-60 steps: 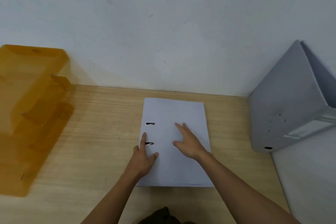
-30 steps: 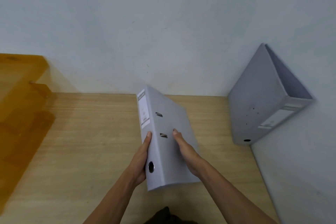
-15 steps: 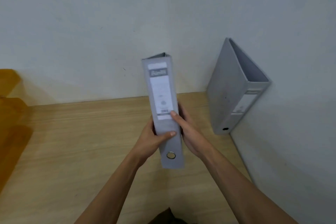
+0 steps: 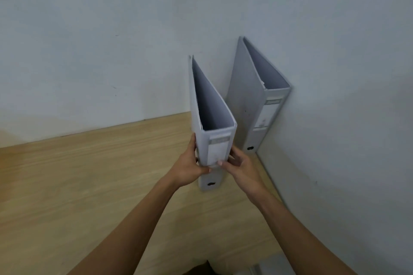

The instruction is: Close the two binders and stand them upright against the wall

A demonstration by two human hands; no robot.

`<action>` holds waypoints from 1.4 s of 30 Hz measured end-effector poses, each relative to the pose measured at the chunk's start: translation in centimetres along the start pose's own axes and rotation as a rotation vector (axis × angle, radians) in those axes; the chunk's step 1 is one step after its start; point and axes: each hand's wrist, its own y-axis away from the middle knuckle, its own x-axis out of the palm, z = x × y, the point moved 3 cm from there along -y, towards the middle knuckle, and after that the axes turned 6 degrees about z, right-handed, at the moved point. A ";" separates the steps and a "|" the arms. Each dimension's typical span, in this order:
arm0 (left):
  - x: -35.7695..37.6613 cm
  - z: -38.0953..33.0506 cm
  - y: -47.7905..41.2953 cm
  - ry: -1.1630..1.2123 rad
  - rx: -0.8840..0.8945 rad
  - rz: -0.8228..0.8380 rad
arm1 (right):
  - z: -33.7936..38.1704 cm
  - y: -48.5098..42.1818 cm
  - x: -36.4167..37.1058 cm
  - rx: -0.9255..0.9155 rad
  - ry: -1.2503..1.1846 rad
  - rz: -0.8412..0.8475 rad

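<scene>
Two grey lever-arch binders stand upright on the wooden desk (image 4: 89, 185). The nearer binder (image 4: 207, 105) is closed, spine toward me, its far edge near the back wall. My left hand (image 4: 190, 165) grips its left side and my right hand (image 4: 239, 164) grips its right side, thumbs on the spine label. The second binder (image 4: 252, 96) stands just to the right, in the corner against the right wall, with no hand on it.
The pale back wall (image 4: 111, 51) meets the right wall (image 4: 346, 118) behind the binders. Bare wooden desk stretches to the left. A grey object (image 4: 268, 268) shows at the bottom edge.
I lifted the flat binder, turned it upright with both hands and carried it back and right, next to the corner binder. The orange tray has left the view.
</scene>
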 end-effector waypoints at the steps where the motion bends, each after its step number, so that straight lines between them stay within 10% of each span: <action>1: 0.4 0.1 -0.7 -0.017 -0.011 0.004 | -0.5 0.0 -0.5 0.006 0.007 -0.021; 29: 2.9 -2.9 -13.5 -0.021 -0.026 0.032 | -2.1 -7.1 -6.8 0.127 -0.033 -0.481; 42: 2.1 -2.8 -13.9 -0.068 -0.108 0.078 | -1.7 -7.6 -7.0 0.202 -0.024 -0.407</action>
